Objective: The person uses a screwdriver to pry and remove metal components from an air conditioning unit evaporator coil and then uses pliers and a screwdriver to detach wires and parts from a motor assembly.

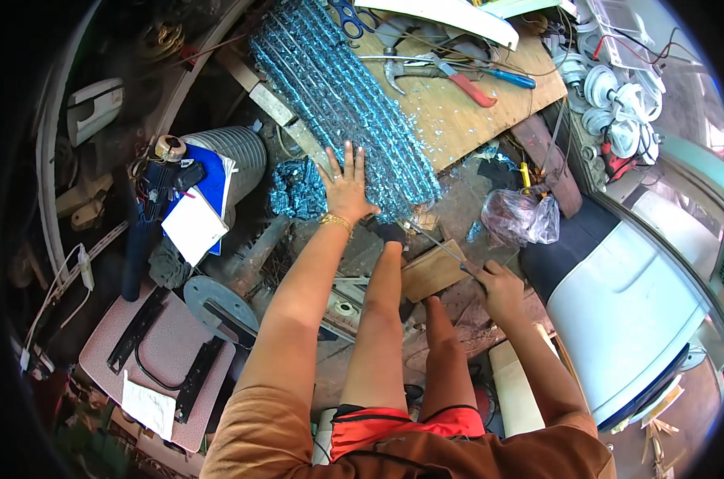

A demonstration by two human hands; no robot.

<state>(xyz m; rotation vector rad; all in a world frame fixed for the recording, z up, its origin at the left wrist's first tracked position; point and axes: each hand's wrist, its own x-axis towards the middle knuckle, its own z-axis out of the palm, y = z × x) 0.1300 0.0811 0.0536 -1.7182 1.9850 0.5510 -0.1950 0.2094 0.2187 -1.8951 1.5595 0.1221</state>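
Note:
A long heat-exchanger coil (pixel 354 104) with rows of shredded blue metal fins slants from the far middle down toward me. My left hand (pixel 347 190) lies flat on its near part, fingers stretched out. In my right hand (pixel 499 292) is a long-shafted tool (pixel 437 239) that looks like a screwdriver, gripped by its dark handle. Its tip points at the coil's near end; whether it touches is too small to tell. Beside the coil, left of my hand, sits a heap of blue fin scraps (pixel 294 190).
On a wooden board (pixel 457 116) lie a claw hammer (pixel 394 72), a red-handled tool (pixel 472 89), a blue-handled screwdriver (pixel 512 78) and scissors (pixel 350 17). A clear plastic bag (pixel 521 217) sits to the right, near a light-blue panel (pixel 629 319). A pink seat (pixel 110 343) stands at left.

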